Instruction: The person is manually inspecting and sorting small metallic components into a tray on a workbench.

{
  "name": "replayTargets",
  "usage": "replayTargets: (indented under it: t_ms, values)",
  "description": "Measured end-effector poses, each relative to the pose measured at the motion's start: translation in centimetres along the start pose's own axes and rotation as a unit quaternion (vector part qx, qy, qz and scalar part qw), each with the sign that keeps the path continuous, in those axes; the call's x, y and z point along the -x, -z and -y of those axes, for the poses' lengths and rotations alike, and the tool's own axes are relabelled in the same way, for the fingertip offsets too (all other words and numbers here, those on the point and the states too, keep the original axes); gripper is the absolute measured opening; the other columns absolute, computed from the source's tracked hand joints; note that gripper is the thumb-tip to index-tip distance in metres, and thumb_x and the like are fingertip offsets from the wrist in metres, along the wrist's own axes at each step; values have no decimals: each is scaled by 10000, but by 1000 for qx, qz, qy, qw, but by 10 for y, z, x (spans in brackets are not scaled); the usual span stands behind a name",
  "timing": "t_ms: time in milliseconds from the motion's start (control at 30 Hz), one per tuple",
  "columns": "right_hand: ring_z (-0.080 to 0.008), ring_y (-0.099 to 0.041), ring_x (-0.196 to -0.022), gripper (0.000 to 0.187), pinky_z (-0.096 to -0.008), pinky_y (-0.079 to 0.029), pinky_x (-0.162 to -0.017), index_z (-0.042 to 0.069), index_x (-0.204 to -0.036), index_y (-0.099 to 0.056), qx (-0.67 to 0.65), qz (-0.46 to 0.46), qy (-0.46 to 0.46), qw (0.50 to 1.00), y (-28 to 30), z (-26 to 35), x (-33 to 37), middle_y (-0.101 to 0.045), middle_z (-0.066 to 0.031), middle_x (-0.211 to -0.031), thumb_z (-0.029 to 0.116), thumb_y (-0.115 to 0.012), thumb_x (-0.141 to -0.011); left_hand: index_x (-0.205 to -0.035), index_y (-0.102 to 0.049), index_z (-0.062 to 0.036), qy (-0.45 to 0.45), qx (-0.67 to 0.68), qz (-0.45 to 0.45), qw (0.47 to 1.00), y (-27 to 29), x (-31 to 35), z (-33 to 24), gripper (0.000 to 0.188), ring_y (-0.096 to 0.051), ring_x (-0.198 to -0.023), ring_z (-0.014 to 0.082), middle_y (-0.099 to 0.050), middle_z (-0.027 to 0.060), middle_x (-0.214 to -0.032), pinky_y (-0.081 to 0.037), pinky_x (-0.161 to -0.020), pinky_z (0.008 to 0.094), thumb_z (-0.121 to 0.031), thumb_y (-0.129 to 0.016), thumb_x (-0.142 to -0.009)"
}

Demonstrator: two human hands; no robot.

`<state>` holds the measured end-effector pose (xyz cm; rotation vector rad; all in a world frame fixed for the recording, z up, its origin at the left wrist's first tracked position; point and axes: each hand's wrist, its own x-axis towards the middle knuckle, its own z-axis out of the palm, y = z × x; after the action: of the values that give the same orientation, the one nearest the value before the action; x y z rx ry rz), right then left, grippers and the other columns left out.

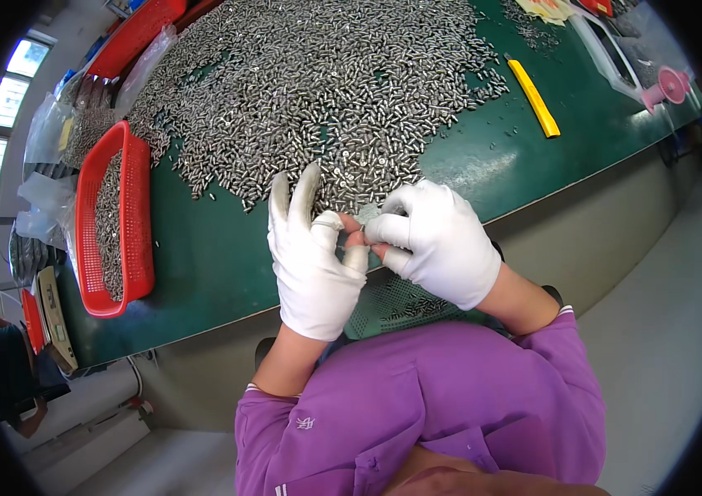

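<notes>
My left hand [309,264] and my right hand [442,240] meet at the near edge of a green table [227,281]. Both wear white gloves, with bare fingertips showing at the thumb and forefinger. Thumb and forefinger of each hand are pinched together, the tips almost touching; whatever lies between them is too small to make out. Two other fingers of the left hand stretch out to the near rim of a large pile of small shiny metal parts [318,91]. Below my hands, a green perforated basket [365,317] holds some dark small parts.
A red plastic basket [140,240], part filled with metal parts, stands at the left. Beyond the pile's right side lies a yellow utility knife [534,99]. A pink spool [666,88] sits at the far right edge. Behind the red basket are clear plastic bags [45,132].
</notes>
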<state>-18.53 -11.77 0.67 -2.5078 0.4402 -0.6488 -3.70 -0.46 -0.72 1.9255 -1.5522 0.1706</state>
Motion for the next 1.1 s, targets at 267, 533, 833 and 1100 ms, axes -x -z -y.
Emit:
replayTargets:
  t_ms: [267,533,833,1100]
  values:
    - [-284,-633,-838,128,-422,-530,-731,150,-863,-703,23,8,11,1000,1,4,-2,-624,-46,-876,239,-750,-785,-933,-574,-83,3,-6,-1,1000,0,1,0,270,-402,-1370,554,-496,221,-1475,-392,-1065,625,-55,-740,-722]
    - [-279,-640,-828,144,-426,-533,-723,145,-839,-705,56,-52,-41,996,-2,3,-1,-626,-48,-847,265,-767,-789,-940,-567,-91,-1,1,2,1000,3,3,-1,280,-407,-1362,554,-508,214,-1448,-391,-1070,620,-60,-748,-729]
    - [-277,-645,-849,132,-418,-530,-749,141,-823,-714,27,-14,-38,999,4,1,-3,-630,-53,-846,256,-767,-786,-918,-575,-87,3,20,18,1000,5,2,-1,265,-401,-1361,554,-504,222,-1449,-389,-1077,618,-65,-766,-736]
    - [-280,-643,-858,123,-425,-527,-753,139,-826,-715,22,-14,-32,999,4,1,-3,-626,-56,-851,252,-752,-794,-906,-578,-81,2,9,16,1000,5,1,-2,252,-402,-1358,552,-504,227,-1448,-392,-1072,618,-70,-765,-737]
